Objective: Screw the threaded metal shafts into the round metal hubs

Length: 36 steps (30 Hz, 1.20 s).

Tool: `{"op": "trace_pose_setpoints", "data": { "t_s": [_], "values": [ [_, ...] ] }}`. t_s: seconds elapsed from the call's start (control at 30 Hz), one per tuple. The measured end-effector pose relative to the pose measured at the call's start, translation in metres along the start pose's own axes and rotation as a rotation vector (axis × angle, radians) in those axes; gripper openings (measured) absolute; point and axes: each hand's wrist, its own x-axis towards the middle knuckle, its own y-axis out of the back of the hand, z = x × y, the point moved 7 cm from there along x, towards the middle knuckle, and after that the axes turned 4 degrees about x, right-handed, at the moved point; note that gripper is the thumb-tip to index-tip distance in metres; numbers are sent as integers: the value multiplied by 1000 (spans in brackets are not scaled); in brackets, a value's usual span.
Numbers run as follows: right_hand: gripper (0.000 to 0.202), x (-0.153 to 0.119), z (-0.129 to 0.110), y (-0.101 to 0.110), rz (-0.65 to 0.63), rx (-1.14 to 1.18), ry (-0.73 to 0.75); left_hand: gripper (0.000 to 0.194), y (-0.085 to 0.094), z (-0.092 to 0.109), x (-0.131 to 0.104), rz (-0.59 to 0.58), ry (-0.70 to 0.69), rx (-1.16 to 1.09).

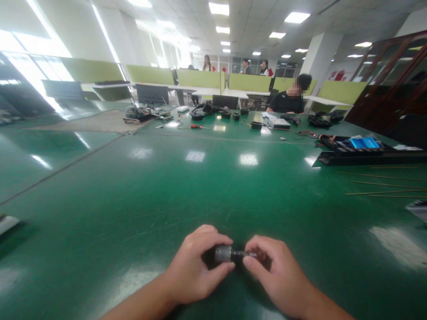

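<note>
A left hand (195, 262) grasps a grey cylinder (223, 254) between thumb and fingers, seemingly to steady it, while the right hand (278, 271) pinches the thin shaft (238, 254) bridging both sets of fingertips, apparently for finer control.

the left hand (191, 266) holds a grey metal cylinder (223, 254) between thumb and fingers, and the right hand (282, 271) pinches the thin dark shaft (238, 253) at its right end. around them spreads a shiny green table (160, 191). thin rods (383, 195) lie at the right, near a black tray (370, 158) with a blue packet (365, 142). farther back are a screwdriver (197, 126) and a person in a black shirt (283, 103), before light green partitions (248, 82).
</note>
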Motion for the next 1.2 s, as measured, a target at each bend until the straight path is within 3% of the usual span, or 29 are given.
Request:
{"op": "trace_pose_setpoints", "data": {
  "t_s": [1.2],
  "values": [
    [25, -1, 8, 2, -14, 121, -57, 26, 0, -9, -3, 17, 15, -50]
  ]
}}
